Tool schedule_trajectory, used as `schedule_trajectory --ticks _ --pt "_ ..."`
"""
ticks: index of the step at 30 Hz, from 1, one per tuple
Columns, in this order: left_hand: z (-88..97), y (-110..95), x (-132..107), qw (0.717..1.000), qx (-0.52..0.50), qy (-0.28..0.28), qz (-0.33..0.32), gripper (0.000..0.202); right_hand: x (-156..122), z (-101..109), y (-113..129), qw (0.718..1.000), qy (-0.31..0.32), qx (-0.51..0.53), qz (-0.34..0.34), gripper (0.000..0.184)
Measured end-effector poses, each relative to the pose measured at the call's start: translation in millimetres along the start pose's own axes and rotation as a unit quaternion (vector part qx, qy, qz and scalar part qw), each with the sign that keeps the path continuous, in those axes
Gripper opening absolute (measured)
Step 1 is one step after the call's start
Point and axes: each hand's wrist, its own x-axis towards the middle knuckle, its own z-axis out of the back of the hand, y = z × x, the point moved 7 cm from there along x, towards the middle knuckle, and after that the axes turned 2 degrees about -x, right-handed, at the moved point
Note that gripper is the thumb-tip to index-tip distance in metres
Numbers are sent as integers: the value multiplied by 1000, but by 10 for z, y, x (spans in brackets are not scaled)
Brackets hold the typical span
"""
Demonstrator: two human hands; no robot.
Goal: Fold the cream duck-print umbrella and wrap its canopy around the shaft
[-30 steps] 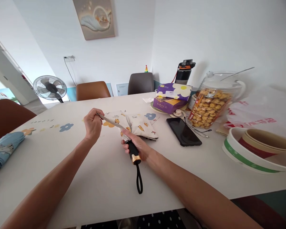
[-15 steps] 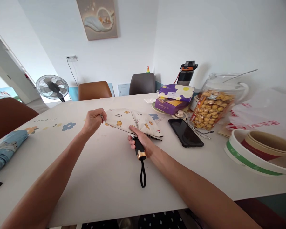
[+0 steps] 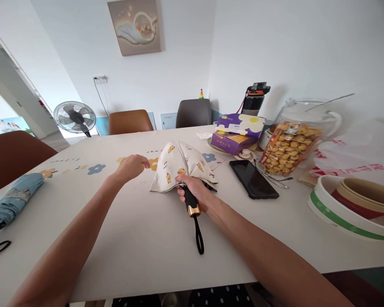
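Note:
A cream folding umbrella point(image 3: 176, 164) printed with small yellow ducks lies on the white table, its cloth loose and partly fanned out. Its black handle point(image 3: 191, 198) has a gold-coloured end and a black wrist loop pointing toward me. My right hand point(image 3: 193, 189) is closed round the top of the handle, with the thumb pressed over the lower edge of the cloth. Just left of the umbrella, my left hand point(image 3: 131, 167) hovers over the table without touching the cloth. Its fingers are loosely bent and hold nothing.
A folded blue umbrella point(image 3: 16, 198) lies at the left. On the right are a black phone point(image 3: 254, 179), a purple box point(image 3: 233, 141), a snack jar point(image 3: 291, 145), paper bowls point(image 3: 326, 209) and a plastic bag point(image 3: 365, 153). A black bottle point(image 3: 253, 100) stands behind.
My left hand has let go of the cloth edge it was pulling leftward. The cloth has dropped back toward the handle. My right hand keeps its hold.

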Motion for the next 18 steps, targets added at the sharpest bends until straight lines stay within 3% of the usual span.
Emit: schedule_trajectory --ticks 2,5,9,14,18 --pt "-45 -119 -34 995 -93 -29 4 28 -7 -21 -6 1000 -3 12 -3 12" --pt "-293 -386 -125 973 -229 -8 3 22 -20 -60 -18 999 -8 48 -8 10" --pt "-519 -642 -243 968 -249 -25 -13 26 -39 -127 -39 998 13 62 -10 8" --pt "-606 -575 -272 964 -257 -5 61 24 -79 -196 -117 999 39 15 -20 13" --pt "-596 -488 -259 930 -350 -8 110 29 -119 -258 -184 996 63 -59 -31 19"
